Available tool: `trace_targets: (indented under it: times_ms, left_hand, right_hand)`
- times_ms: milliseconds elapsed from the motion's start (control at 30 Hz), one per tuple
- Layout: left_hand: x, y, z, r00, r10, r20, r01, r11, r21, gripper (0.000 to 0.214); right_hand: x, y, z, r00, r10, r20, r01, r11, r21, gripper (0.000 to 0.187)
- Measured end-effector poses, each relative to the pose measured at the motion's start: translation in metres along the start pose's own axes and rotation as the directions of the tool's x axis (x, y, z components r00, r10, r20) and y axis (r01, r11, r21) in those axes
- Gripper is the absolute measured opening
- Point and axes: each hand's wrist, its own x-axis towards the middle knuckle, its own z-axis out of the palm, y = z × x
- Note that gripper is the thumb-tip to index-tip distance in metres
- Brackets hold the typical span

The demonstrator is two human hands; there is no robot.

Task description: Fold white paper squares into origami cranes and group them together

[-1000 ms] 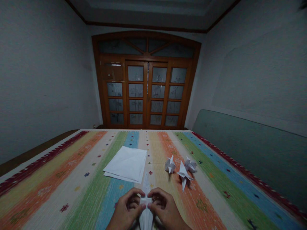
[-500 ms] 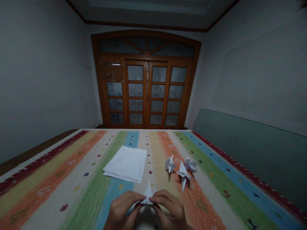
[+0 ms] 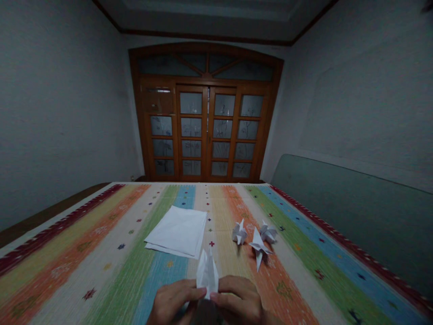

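Note:
Between my two hands stands a piece of white folded origami paper [image 3: 207, 273], its narrow points facing away from me. My left hand [image 3: 176, 300] pinches its lower left side, the thumb pressed on the paper near the bottom. On the lower right side, my right hand [image 3: 238, 298] grips it the same way. The paper's lowest part is dark and partly hidden by the fingers. Beyond my right hand lie three finished-looking folded paper figures with pointed tips: one at the left [image 3: 240, 233], one in front [image 3: 260, 248] and one behind [image 3: 268, 232].
A small stack of white paper sheets [image 3: 179, 230] lies left of centre. A striped, patterned tablecloth [image 3: 111, 280] covers the table. A pale green panel [image 3: 355, 207] runs along the right side. Wooden doors with glass panes [image 3: 208, 131] stand beyond the far edge.
The folded paper has changed from a single low point to a taller, wider shape with split tips. Both hands have shifted slightly toward me, still gripping it.

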Motion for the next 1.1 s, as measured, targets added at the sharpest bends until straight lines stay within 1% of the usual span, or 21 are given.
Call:
trace_targets:
  times_ms: [67,100,133,167,200,233,267,300,333,367,433,467,500,567,600,633,667,733,900,1000,1100]
  left_hand:
    - [-0.003,0.002,0.002,0.99,-0.133,-0.053,0.132,0.991,-0.023,0.025]
    - [-0.004,0.002,0.004,0.975,-0.205,-0.081,0.202,0.978,-0.049,0.022]
    - [-0.004,0.002,0.006,0.953,-0.291,-0.079,0.284,0.954,-0.092,0.018]
    - [-0.004,0.002,0.009,0.91,-0.414,-0.036,0.405,0.902,-0.148,0.014]
    - [-0.003,0.001,0.011,0.845,-0.533,0.043,0.529,0.821,-0.213,0.008]
    - [-0.002,0.0,0.014,0.787,-0.613,0.07,0.606,0.749,-0.267,0.004]
    - [-0.001,-0.001,0.016,0.738,-0.669,0.088,0.659,0.686,-0.308,0.008]
    - [0.0,-0.003,0.018,0.702,-0.705,0.099,0.69,0.64,-0.338,0.012]
    - [0.001,-0.004,0.02,0.681,-0.726,0.099,0.706,0.614,-0.354,0.015]
    - [0.001,-0.005,0.021,0.671,-0.735,0.1,0.714,0.603,-0.358,0.017]
    - [-0.001,-0.007,0.023,0.67,-0.735,0.11,0.72,0.605,-0.34,0.017]
    - [-0.003,-0.008,0.024,0.674,-0.73,0.118,0.72,0.611,-0.329,0.016]
    - [-0.006,-0.008,0.024,0.678,-0.724,0.127,0.718,0.617,-0.321,0.015]
    - [-0.011,-0.008,0.025,0.688,-0.709,0.153,0.715,0.626,-0.312,0.022]
    - [-0.014,-0.008,0.025,0.694,-0.701,0.167,0.712,0.631,-0.307,0.027]
    - [-0.016,-0.007,0.025,0.7,-0.691,0.183,0.709,0.639,-0.297,0.031]
    - [-0.018,-0.007,0.025,0.706,-0.679,0.201,0.706,0.65,-0.281,0.032]
    - [-0.02,-0.007,0.025,0.722,-0.655,0.224,0.692,0.679,-0.246,0.028]
    - [-0.017,-0.008,0.024,0.77,-0.583,0.258,0.636,0.729,-0.252,0.015]
    - [-0.014,-0.009,0.025,0.764,-0.587,0.265,0.644,0.714,-0.275,0.009]
    - [-0.012,-0.008,0.025,0.746,-0.609,0.267,0.665,0.694,-0.276,0.009]
  right_hand:
    - [0.001,0.001,-0.001,1.0,0.006,0.016,-0.006,1.0,-0.017,0.022]
    - [0.001,0.002,-0.002,1.0,0.005,0.025,-0.004,1.0,-0.029,0.022]
    - [0.0,0.002,-0.003,0.999,0.003,0.033,-0.001,0.999,-0.038,0.021]
    - [0.0,0.003,-0.003,0.999,0.0,0.038,0.002,0.999,-0.045,0.021]
    - [-0.001,0.004,-0.003,0.999,0.006,0.045,-0.004,0.999,-0.051,0.021]
    - [-0.002,0.004,-0.002,0.998,0.017,0.057,-0.014,0.998,-0.053,0.021]
    - [-0.004,0.004,-0.002,0.997,0.036,0.072,-0.032,0.998,-0.053,0.022]
    - [-0.005,0.004,-0.001,0.995,0.06,0.085,-0.056,0.997,-0.048,0.022]
    - [-0.006,0.004,0.0,0.991,0.095,0.097,-0.091,0.995,-0.039,0.021]
    - [-0.007,0.003,0.001,0.984,0.143,0.111,-0.141,0.99,-0.027,0.02]
    - [-0.008,0.002,0.002,0.952,0.278,0.129,-0.28,0.96,0.004,0.014]
    - [-0.008,0.002,0.003,0.922,0.361,0.137,-0.367,0.93,0.021,0.011]
    - [-0.009,0.001,0.004,0.883,0.446,0.147,-0.456,0.889,0.043,0.007]
    - [-0.009,0.001,0.005,0.787,0.595,0.166,-0.613,0.783,0.103,0.012]
    - [-0.009,0.001,0.006,0.74,0.648,0.18,-0.671,0.73,0.134,0.015]
    - [-0.008,0.001,0.007,0.705,0.681,0.199,-0.709,0.687,0.161,0.018]
    - [-0.008,0.001,0.007,0.683,0.698,0.216,-0.73,0.659,0.179,0.019]
    - [-0.007,0.001,0.009,0.674,0.702,0.232,-0.739,0.641,0.209,0.016]
    - [-0.004,0.0,0.012,0.693,0.681,0.237,-0.716,0.612,0.336,0.014]
    - [-0.005,0.0,0.013,0.709,0.671,0.215,-0.697,0.62,0.362,0.011]
    - [-0.009,-0.001,0.013,0.721,0.656,0.223,-0.688,0.642,0.338,0.015]
